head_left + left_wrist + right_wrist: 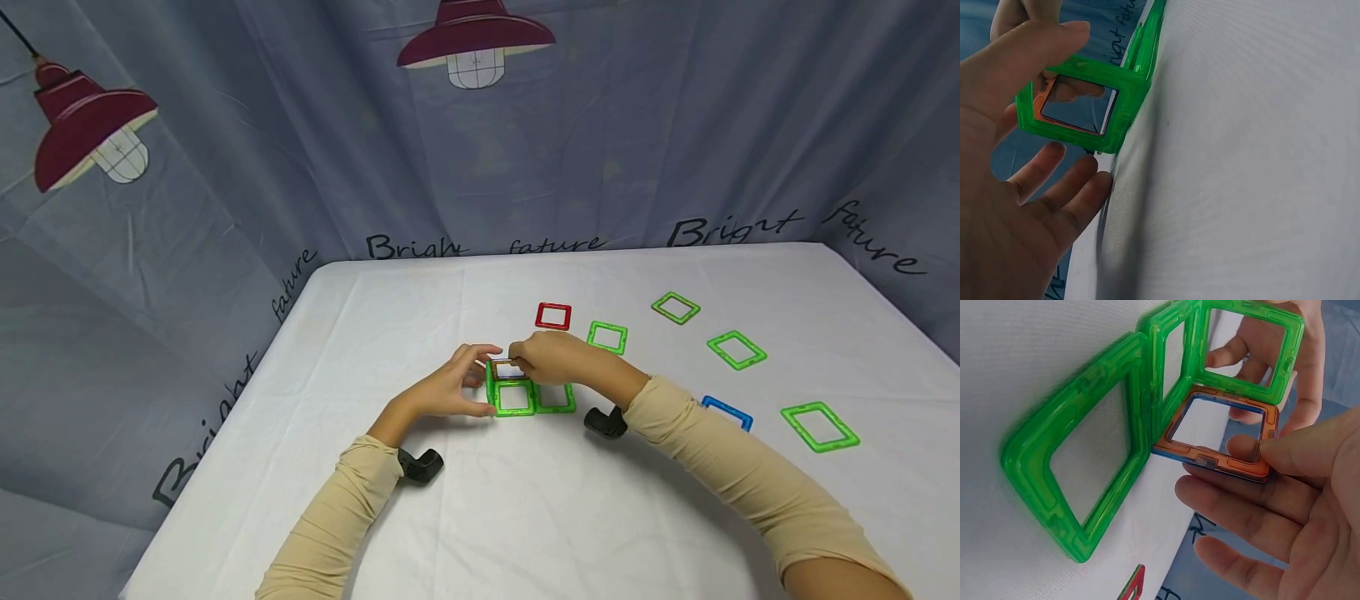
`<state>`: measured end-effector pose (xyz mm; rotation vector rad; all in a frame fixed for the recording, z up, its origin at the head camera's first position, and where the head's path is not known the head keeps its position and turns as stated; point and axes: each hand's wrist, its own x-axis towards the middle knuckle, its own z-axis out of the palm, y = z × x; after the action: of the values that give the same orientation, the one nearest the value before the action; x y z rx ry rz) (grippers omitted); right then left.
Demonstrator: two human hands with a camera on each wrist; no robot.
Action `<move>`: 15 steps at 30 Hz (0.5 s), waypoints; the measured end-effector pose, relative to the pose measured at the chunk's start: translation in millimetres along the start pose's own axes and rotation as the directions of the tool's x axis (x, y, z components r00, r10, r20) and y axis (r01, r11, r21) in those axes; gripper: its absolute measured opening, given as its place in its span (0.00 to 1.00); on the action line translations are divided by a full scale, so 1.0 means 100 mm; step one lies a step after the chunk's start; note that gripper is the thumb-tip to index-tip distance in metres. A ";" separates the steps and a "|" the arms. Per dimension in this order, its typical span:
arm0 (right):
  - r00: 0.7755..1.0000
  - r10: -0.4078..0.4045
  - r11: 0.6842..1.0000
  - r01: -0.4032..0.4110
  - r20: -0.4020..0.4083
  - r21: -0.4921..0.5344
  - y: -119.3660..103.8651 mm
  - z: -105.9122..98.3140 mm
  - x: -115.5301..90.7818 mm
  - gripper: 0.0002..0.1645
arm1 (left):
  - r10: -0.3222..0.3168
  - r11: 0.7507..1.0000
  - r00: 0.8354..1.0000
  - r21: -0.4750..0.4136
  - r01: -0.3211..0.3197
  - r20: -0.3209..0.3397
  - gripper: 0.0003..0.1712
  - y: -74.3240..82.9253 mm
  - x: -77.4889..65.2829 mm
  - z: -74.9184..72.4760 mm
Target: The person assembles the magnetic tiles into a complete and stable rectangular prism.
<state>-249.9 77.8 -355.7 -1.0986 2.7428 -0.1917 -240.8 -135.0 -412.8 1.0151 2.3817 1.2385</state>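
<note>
My left hand [448, 388] spreads its thumb and fingers around an upright green magnetic tile [1241, 389]. In the left wrist view, the thumb overlaps this tile's upper corner while the other fingers stay loosely bent beside it. My right hand [558, 357] pinches an orange square tile [1213, 457] with a blue layer along its underside. That orange tile stands at the far edge of a flat green tile [514, 412], meeting the upright green one at a corner. Another flat green tile [557, 409] adjoins on the right.
Beyond the hands lie a red tile [553, 326] and a green tile [607, 348]. Several more green tiles, such as the near right one [836, 446], and a blue tile [727, 407], partly behind the right sleeve, lie rightward. Black wrist devices [422, 467] hang under both wrists.
</note>
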 end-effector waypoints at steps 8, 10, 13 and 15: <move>1.000 0.007 1.000 -0.007 0.007 0.028 0.01 0.01 0.01 0.11 | 0.001 1.000 1.000 0.016 -0.001 0.007 0.43 0.01 0.00 0.00; 1.000 0.000 0.999 0.000 0.008 0.036 0.03 0.01 0.01 0.11 | 0.001 1.000 1.000 0.023 -0.001 0.008 0.42 0.01 0.00 0.00; 1.000 -0.010 0.998 0.009 0.016 0.065 0.07 0.00 0.01 0.12 | 0.002 1.000 1.000 0.020 -0.002 0.009 0.42 0.02 0.00 0.00; 1.000 -0.009 0.995 0.006 0.024 0.095 0.11 -0.03 0.00 0.13 | -0.001 1.000 1.000 0.022 0.001 0.011 0.42 0.02 0.00 0.00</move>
<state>-257.7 85.4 -355.1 -1.0794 2.6783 -0.3039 -239.9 -134.1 -411.0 1.0247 2.3921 1.2062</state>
